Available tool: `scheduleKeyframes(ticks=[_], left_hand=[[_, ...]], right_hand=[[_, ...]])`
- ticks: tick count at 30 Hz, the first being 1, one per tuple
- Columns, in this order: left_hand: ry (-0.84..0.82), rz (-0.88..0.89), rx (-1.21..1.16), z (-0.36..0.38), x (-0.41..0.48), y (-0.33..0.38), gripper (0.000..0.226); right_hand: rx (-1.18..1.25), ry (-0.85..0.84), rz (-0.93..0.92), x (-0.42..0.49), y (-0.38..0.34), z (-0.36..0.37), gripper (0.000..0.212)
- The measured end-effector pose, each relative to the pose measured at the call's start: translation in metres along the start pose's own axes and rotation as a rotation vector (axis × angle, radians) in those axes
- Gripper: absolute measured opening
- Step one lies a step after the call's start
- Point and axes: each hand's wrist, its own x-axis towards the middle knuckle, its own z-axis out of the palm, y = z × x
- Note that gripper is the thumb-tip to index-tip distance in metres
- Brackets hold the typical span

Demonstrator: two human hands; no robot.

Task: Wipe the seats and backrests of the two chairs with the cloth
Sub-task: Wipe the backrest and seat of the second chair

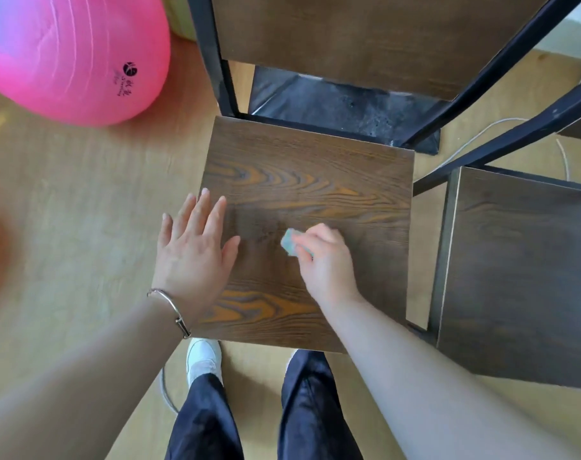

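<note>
Grip: right hand (325,263), fingers curled round a small pale green cloth (288,244). The cloth is wadded and soft, mostly hidden under the fingers, with one rounded end showing; it is pressed to the seat (315,180) near its middle. Seat: square board of dark brown wood grain with orange streaks, matt, its front edge partly covered by both forearms. Left hand (196,250): flat, fingers straight and spread, holding nothing, laid over the seat's left edge, with a thin metal bracelet (169,307) at the wrist. Backrest (365,38): same dark board, cut off at the top, set in a black metal frame (212,61). Behind the seat's back edge is a crumpled black sheet (332,101), material unclear. Second chair (521,277): matching seat just beside the right edge, cut off at the right. A thin white cable (481,132) lies behind it. Pink glossy ball (66,54) with blurred printed lettering. Pale wood-look floor (83,194). White shoe (204,356), dark trousers (203,416).
</note>
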Motion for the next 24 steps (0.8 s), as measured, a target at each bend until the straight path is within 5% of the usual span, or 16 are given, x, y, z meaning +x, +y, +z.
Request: scheduleKeyframes(ticks=[7,16,24], left_hand=[[0.004,-0.039,0.015,-0.012,-0.017,-0.046,0.063],[-0.004,-0.048,-0.003,-0.01,-0.02,-0.068,0.064],[-0.003,-0.076,-0.051,-0.014,-0.023,-0.083,0.063]], right_hand=[[0.085,-0.233,-0.151,-0.063,-0.042,0.033,0.02],[-0.011,0.189,0.313,0.135,-0.037,-0.002,0.026],[0.001,-0.105,-0.079,0.123,-0.092,0.052,0.025]])
